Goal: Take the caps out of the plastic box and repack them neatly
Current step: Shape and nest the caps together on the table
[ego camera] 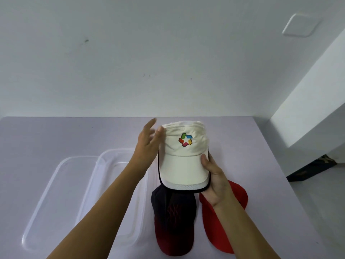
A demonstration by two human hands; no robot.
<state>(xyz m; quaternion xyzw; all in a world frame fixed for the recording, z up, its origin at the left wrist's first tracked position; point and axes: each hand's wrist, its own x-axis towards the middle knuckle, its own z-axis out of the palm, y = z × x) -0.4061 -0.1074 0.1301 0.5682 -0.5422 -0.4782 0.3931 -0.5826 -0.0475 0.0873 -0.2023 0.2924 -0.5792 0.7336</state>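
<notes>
A stack of white caps with a colourful logo on top is held above the table, brims toward me. My right hand grips the stacked brims at their right side, thumb on top. My left hand is at the left side of the crown, fingers spread and touching it lightly. Below the stack, a dark navy and red cap lies on the table. A red cap lies to its right, partly hidden by my right forearm. The clear plastic box sits to the left, with no caps inside.
The box's clear lid lies on the table beside the box, at its left. The pale table meets a white wall at the back. On the floor at the right lies a dark cap.
</notes>
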